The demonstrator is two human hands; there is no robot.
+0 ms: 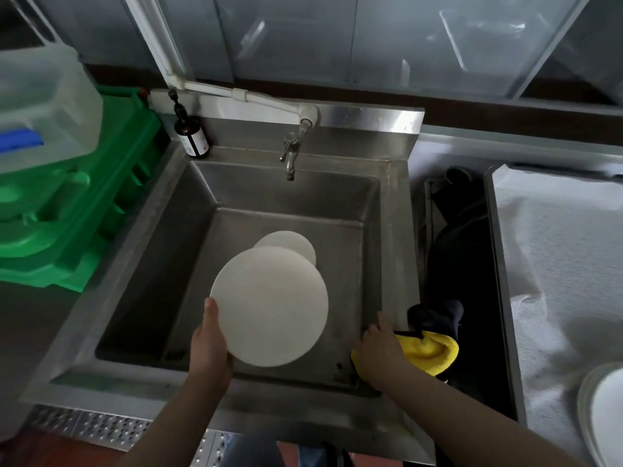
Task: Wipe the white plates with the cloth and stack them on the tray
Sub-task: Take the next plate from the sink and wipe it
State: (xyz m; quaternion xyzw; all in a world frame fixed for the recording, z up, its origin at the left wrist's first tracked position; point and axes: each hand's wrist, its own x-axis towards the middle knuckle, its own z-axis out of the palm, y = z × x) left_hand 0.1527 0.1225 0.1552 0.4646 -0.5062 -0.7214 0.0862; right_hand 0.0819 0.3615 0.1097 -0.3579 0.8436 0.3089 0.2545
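My left hand [210, 338] grips a white plate [269, 305] by its lower-left rim, mid-frame over the sink [141, 230]; 2nd plate [290, 242] lies in the basin behind it; right hand [379, 352] clutches the yellow cloth [428, 353] at the sink's rt edge; tray [539, 264] w/ stacked plates [603, 412] at far rt.

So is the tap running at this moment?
Off, as far as can be seen: no stream falls from the tap spout, and the sink floor below shows no splash.
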